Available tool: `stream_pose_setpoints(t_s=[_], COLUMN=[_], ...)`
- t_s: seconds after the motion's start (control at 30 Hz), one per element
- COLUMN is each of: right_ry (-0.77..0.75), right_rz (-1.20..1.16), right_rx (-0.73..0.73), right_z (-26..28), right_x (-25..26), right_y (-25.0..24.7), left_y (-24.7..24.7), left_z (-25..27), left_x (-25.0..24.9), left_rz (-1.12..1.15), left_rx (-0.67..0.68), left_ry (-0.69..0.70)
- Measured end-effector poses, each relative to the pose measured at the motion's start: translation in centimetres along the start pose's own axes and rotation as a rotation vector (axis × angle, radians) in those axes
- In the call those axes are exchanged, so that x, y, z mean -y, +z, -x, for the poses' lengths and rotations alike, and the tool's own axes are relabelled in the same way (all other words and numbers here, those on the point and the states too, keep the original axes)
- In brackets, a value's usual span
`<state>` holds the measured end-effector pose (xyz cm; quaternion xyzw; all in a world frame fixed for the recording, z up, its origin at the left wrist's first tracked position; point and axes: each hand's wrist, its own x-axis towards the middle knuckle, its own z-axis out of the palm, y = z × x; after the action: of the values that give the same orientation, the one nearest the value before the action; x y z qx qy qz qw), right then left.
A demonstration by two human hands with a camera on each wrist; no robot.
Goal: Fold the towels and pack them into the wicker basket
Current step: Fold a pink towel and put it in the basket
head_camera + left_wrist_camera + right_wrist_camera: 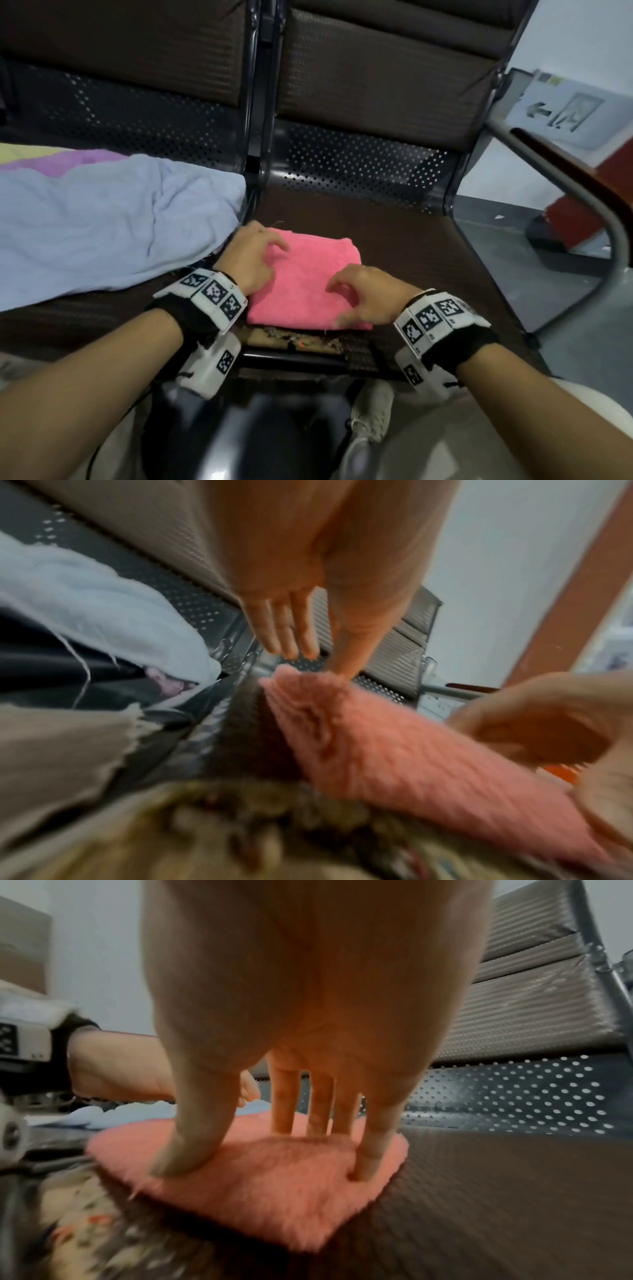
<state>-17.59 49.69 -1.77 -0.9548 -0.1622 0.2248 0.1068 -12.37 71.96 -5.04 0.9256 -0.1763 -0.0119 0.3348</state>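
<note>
A pink towel [308, 274] [394, 750] [274, 1177] lies folded into a thick rectangle on the brown seat cushion [411, 257] of a bench. My left hand [263, 253] [301, 631] hovers over its far left corner, fingers fairly straight, one fingertip touching the edge. On the near right part, my right hand [349, 291] [267, 1150] stands with spread fingers, tips pressing into the pile. Neither hand grips the cloth. A crumpled light blue towel [102, 226] [103, 601] covers the seat to the left. No wicker basket is in view.
Purple [92, 159] and yellow [20, 150] cloths show behind the blue towel. A metal divider separates the two seats. A curved metal armrest [582, 205] bounds the right side. The cushion's front edge [294, 339] is worn. My shoe [371, 411] is below.
</note>
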Motion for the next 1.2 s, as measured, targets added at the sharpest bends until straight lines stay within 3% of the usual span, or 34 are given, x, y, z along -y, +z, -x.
stream_pose_setpoints(t_s=[0.13, 0.27, 0.47, 0.6, 0.73, 1.0, 1.2], right_ry=[-0.029, -0.014, 0.017, 0.043, 0.068, 0.251, 0.379], right_rz=[0.072, -0.077, -0.038, -0.021, -0.006, -0.345, -0.431], right_rx=[-0.12, -0.213, -0.166, -0.037, -0.1, -0.363, -0.271], right_z=[1.1, 2.7, 4.4, 4.6, 3.3, -1.7, -4.8], right_x=[1.1, 1.6, 0.8, 0.7, 0.0, -3.0, -4.5], right_y=[1.0, 0.5, 0.4, 0.6, -0.4, -1.6, -1.0], left_y=[0.0, -0.7, -1.7, -2.2, -2.7, -3.0, -2.0], left_z=[2.7, 4.2, 4.9, 4.3, 2.8, -1.2, -3.3], left_x=[-1.3, -1.4, -2.2, -2.4, -2.4, -1.3, 0.7], left_rz=[-0.066, -0.29, -0.351, -0.209, -0.162, -0.085, -0.066], left_rx=[0.299, 0.392, 0.229, 0.31, 0.331, 0.285, 0.231], left_ry=[0.143, 0.149, 0.135, 0.047, -0.004, -0.193, -0.279])
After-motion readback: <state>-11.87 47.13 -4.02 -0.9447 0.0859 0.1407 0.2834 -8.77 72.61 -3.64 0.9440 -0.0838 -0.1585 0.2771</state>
